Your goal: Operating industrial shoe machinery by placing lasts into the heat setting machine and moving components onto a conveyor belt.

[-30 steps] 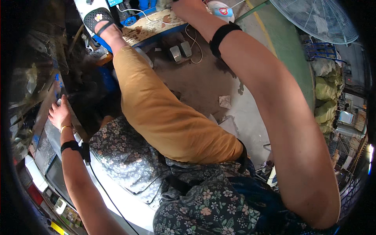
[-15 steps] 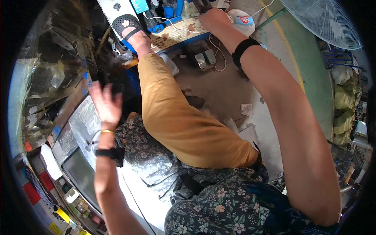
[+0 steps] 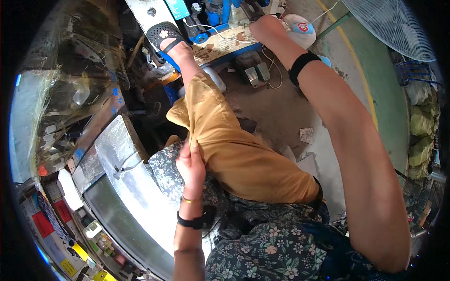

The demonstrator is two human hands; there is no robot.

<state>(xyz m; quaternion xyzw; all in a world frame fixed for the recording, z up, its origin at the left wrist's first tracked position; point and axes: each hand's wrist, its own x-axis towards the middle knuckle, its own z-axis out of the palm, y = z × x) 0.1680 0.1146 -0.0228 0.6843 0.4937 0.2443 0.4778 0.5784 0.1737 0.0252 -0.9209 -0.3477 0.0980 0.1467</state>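
My left hand pinches a fold of the mustard-yellow trouser leg beside my raised knee. The pulled cloth stands out in a flap on the leg's left side. My right hand rests at the far end of a worn, paint-chipped bench edge, beside a dark metal part. Its fingers are hidden, so what they touch does not show. My foot, in a black perforated clog, is up on a pale surface left of the blue machine parts. A dark floral apron covers my lap.
A large fan stands at the far right. Two grey foot pedals with a cable lie under the bench. A white round container sits by my right wrist. On the left are a plastic-wrapped panel and cluttered shelves.
My left hand, spread in the air before, has moved right and toward me and taken hold of the trouser cloth, pulling out a flap. My right hand stays at the bench.
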